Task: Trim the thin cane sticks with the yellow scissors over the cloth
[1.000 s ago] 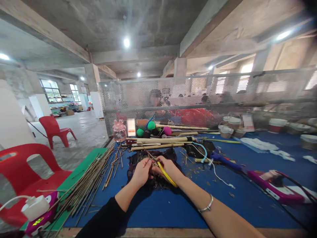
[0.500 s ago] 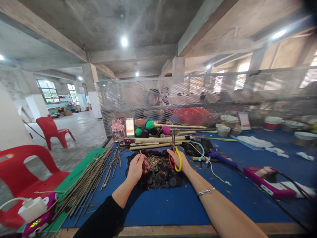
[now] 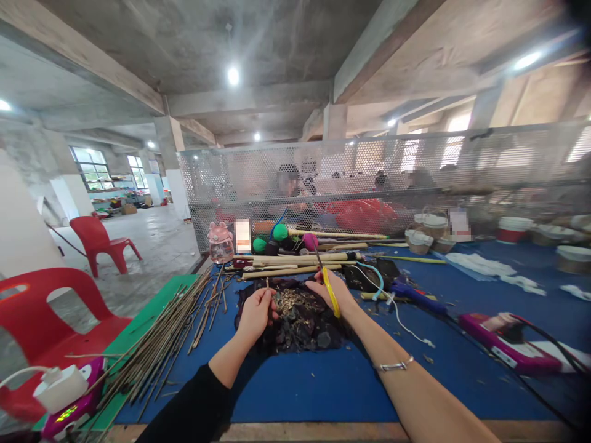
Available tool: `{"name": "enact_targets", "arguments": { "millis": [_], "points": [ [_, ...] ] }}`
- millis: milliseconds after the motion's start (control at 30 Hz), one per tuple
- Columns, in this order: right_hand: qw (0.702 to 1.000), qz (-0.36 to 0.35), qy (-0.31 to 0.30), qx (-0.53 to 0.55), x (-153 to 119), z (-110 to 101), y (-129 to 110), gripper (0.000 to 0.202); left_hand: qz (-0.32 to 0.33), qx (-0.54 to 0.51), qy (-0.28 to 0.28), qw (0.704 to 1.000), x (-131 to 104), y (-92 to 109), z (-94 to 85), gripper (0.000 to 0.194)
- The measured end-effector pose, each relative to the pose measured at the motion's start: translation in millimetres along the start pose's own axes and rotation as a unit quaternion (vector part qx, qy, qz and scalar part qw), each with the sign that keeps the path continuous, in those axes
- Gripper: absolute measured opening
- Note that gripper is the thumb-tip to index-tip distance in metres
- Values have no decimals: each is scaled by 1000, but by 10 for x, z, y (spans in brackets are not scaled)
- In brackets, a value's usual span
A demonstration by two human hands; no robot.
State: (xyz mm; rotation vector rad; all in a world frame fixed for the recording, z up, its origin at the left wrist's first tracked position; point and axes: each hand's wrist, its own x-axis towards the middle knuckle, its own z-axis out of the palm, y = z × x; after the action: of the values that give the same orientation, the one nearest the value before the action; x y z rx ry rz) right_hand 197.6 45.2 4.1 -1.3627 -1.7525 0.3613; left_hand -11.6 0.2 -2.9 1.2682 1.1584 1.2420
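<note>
My left hand [image 3: 257,314] pinches a short thin twig [image 3: 267,284] whose tip rises above the fingers, over the left side of a dark cloth [image 3: 318,335]. Pale brown cuttings [image 3: 293,304] lie scattered on that cloth. On its right side, my right hand [image 3: 333,291] holds scissors [image 3: 331,294] by their yellow handle, with the blades pointing up and away; the red handle is mostly hidden. The two hands are apart. A bundle of long thin sticks [image 3: 159,338] lies left of my left hand.
Beyond the cloth lie thicker pale sticks [image 3: 295,271], green yarn balls [image 3: 279,232] and a pink bottle [image 3: 221,243]. At right are a glue gun [image 3: 418,296] and a purple power strip [image 3: 508,344]. A mesh partition [image 3: 258,178] stands behind, with people beyond it.
My right hand has turned, so the scissors tilt more to the left and the red handle is mostly out of sight. My left hand keeps the twig and has barely moved.
</note>
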Motion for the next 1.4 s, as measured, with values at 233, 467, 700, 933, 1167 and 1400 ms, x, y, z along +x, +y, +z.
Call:
{"name": "enact_targets", "arguments": {
  "millis": [233,467,700,933,1167,1400],
  "points": [
    [953,25,179,-242,-23,-193,-84,48,7,-3,0,1000,3,-13,-5,34],
    [975,165,71,-130,8,-160,10,37,12,7,-2,1000,-5,-6,5,32],
    [974,52,220,13,-82,25,-152,38,36,25,-30,999,-17,-21,32,32],
    [968,40,214,123,-223,454,-410,31,228,162,-70,957,-268,77,232,26],
    [970,110,96,192,-286,494,-509,31,272,223,-85,932,-307,99,248,19],
    [987,66,99,108,-246,271,-540,30,230,152,-59,959,-239,78,179,21]
  ]
}}
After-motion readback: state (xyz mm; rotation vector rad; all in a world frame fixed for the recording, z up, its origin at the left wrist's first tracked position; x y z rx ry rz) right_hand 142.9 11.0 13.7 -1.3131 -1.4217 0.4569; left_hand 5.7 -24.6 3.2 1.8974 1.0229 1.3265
